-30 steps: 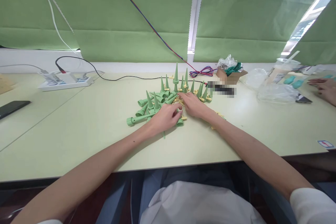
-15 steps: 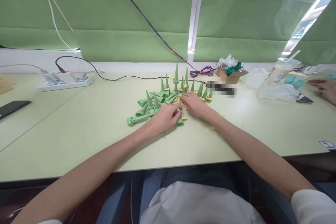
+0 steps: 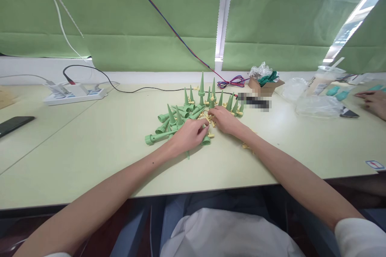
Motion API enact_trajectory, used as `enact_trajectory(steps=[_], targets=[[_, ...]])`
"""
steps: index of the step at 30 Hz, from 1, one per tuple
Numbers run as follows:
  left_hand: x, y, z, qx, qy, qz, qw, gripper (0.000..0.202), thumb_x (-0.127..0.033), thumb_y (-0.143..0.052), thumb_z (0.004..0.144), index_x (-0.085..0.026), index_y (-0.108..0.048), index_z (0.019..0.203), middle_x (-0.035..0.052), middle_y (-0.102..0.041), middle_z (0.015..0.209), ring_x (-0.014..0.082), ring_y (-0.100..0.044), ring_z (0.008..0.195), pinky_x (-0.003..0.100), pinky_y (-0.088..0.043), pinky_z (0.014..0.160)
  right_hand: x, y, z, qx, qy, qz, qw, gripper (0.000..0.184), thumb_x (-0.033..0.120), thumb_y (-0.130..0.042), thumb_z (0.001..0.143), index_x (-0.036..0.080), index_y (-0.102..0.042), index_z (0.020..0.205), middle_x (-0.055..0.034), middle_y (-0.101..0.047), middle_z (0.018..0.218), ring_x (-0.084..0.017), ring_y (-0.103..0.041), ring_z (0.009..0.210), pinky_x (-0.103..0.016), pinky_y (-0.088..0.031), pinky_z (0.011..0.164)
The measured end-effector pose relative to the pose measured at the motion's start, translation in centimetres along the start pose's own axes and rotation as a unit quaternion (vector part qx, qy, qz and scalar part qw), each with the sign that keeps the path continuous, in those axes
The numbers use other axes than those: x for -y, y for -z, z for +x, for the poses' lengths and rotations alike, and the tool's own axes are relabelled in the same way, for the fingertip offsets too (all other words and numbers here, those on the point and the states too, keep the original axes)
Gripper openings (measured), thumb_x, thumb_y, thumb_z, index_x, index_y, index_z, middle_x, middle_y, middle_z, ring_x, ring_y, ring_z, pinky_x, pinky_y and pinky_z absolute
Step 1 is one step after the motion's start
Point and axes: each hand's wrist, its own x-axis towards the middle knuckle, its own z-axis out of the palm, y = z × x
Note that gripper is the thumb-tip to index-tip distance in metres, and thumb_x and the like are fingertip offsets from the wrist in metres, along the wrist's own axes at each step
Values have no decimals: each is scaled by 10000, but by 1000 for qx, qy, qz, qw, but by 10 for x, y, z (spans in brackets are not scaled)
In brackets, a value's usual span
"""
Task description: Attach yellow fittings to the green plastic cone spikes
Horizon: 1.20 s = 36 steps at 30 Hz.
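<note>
My left hand [image 3: 190,131] rests over the front of a pile of green plastic spikes, its thumb and fingers curled together. Whatever lies between those fingers is hidden. My right hand [image 3: 224,119] reaches in from the other side, fingers bent down and closed at small yellow plastic pieces [image 3: 213,123]; what they grip cannot be made out. Some green cone-shaped spikes [image 3: 202,85] stand upright behind both hands, several with yellow pieces at their bases. To the left lie green tubes [image 3: 158,137] with flared, ribbed ends. More yellow pieces [image 3: 245,145] are beside my right forearm.
A power strip [image 3: 75,95] with a black cable and a phone [image 3: 16,124] are at the left. Behind the pile sits a bundled wire [image 3: 237,82]. A cardboard box [image 3: 265,87], a drink cup [image 3: 321,80] and another person's hand [image 3: 375,100] are to the right.
My right hand has shifted very slightly to the right, and more of the yellow pieces show between the hands. My left hand has stayed in place.
</note>
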Motion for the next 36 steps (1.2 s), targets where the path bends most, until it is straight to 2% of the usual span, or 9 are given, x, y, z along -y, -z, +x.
enact_trajectory(steps=[9, 16, 21, 25, 28, 33, 36], targets=[[1, 0, 0, 7, 3, -9, 1000, 204, -261, -454, 960, -205, -609, 839, -23, -541, 550, 151, -468, 490, 297, -370, 572, -3, -1, -1, -6, -5, 26, 1000, 242, 38, -486, 859, 133, -613, 1043, -115, -547, 991, -239, -542, 886, -360, -449, 847], [2, 0, 0, 5, -1, -7, 1000, 220, -258, -451, 962, -201, -608, 818, -20, -537, 543, 149, -449, 483, 299, -368, 565, -1, -2, -2, -15, -4, 36, 999, 244, 37, -461, 848, 140, -617, 1005, -109, -539, 965, -237, -529, 845, -354, -440, 807], [1, 0, 1, -10, -5, -5, 1000, 217, -227, -454, 950, -193, -602, 796, -32, -506, 533, 132, -416, 474, 283, -363, 558, 1, 1, -3, -29, 0, 58, 998, 271, 6, -449, 834, 139, -623, 994, -91, -546, 889, -229, -535, 827, -331, -421, 783], [2, 0, 2, -39, -8, 9, 999, 214, -184, -465, 928, -182, -602, 764, -14, -535, 582, 133, -447, 509, 278, -373, 571, 1, 2, -1, -35, -5, 82, 996, 201, 19, -492, 817, 150, -633, 873, -87, -551, 846, -224, -527, 794, -324, -405, 748], [3, 0, 2, -60, -11, 23, 998, 191, -164, -480, 920, -174, -617, 787, 6, -578, 644, 148, -504, 569, 283, -401, 607, 3, 4, -3, -66, -17, 115, 991, 158, 39, -536, 816, 163, -633, 827, -81, -564, 842, -228, -545, 814, -339, -416, 768], [5, -1, 2, -72, -2, 37, 997, 168, -179, -498, 933, -160, -646, 854, 37, -627, 764, 161, -566, 647, 295, -436, 654, 17, 14, -12, -167, -15, 201, 965, 69, 137, -638, 849, 184, -652, 896, -75, -593, 950, -218, -610, 868, -377, -470, 857], [5, -1, 2, -67, 3, 33, 997, 172, -224, -521, 944, -154, -656, 862, 42, -621, 781, 163, -578, 660, 295, -440, 645, 29, 18, -16, -165, -43, 268, 948, 65, 215, -646, 879, 190, -648, 939, -79, -607, 1023, -201, -649, 859, -365, -505, 834]])
